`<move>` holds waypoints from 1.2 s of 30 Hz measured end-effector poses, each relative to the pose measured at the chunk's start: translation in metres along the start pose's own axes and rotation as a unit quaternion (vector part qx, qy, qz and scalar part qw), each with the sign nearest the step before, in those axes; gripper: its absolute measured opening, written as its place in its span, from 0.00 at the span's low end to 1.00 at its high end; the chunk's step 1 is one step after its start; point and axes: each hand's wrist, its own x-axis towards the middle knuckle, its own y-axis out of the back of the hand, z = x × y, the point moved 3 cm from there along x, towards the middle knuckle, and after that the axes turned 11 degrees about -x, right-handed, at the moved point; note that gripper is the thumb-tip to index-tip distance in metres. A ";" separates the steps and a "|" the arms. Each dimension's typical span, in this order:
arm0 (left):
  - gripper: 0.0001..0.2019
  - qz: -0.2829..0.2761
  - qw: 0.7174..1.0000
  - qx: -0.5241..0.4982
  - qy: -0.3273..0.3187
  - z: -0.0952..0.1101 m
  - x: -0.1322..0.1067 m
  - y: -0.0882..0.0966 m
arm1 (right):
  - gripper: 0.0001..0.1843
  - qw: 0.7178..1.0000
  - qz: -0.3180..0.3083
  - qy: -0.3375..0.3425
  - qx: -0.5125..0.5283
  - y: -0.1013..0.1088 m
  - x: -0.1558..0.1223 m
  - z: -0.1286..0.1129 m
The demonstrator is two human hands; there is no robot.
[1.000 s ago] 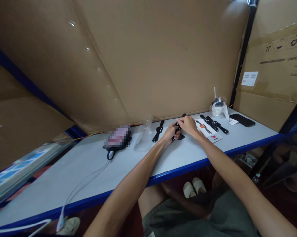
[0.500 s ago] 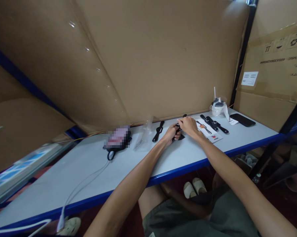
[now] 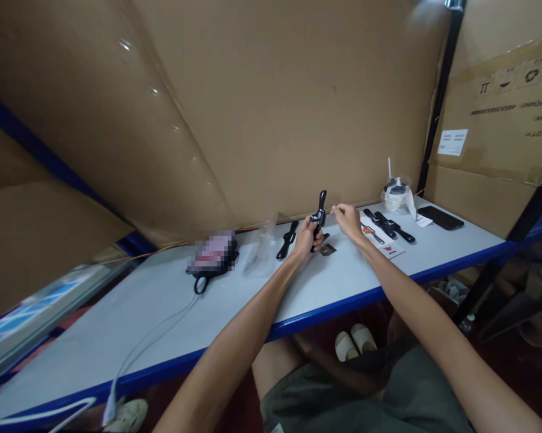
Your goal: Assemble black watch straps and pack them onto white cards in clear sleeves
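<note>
My left hand (image 3: 305,238) is wrapped round the lower handle of a black spokeshave (image 3: 322,201), which stands nearly upright over the table. Just right of it, my right hand (image 3: 346,220) is apart from the tool, thumb and fingertips pinched together; anything between them is too small to make out. Under the hands lies a small dark flat piece (image 3: 327,249). Another black spokeshave (image 3: 287,240) lies left of my left hand. To the right, more black spokeshaves (image 3: 389,226) lie on a printed sheet (image 3: 390,249) that pictures such a tool.
A clear plastic bag (image 3: 260,249) lies left of the tools, near a black pouch-like item (image 3: 214,270) with a blurred top. At the back right stand a bagged drink cup (image 3: 394,197) and a black phone (image 3: 441,218). Cardboard (image 3: 271,108) walls the back; a white cable (image 3: 156,328) crosses the left side.
My right hand has come off the spokeshave and moved slightly right. The spokeshave in my left hand is now tipped more upright, and the small dark piece below shows more.
</note>
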 end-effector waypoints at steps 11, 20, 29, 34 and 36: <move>0.12 0.000 0.998 0.021 -0.066 0.003 -0.002 -0.002 | 0.09 0.962 -0.187 -0.070 0.188 -0.021 -0.006 -0.006; 0.13 0.013 0.997 0.037 -0.064 0.000 -0.002 -0.004 | 0.09 0.970 -0.164 -0.072 0.164 -0.020 -0.005 -0.006; 0.11 0.040 0.997 0.034 -0.063 0.000 -0.002 -0.007 | 0.10 0.975 -0.148 -0.073 0.149 -0.019 -0.006 -0.011; 0.19 0.048 0.995 0.037 -0.081 0.002 -0.005 -0.010 | 0.09 0.981 -0.134 -0.072 0.121 -0.020 -0.007 -0.013; 0.24 0.047 0.995 0.037 -0.086 0.003 -0.005 -0.010 | 0.09 0.981 -0.134 -0.073 0.118 -0.021 -0.007 -0.014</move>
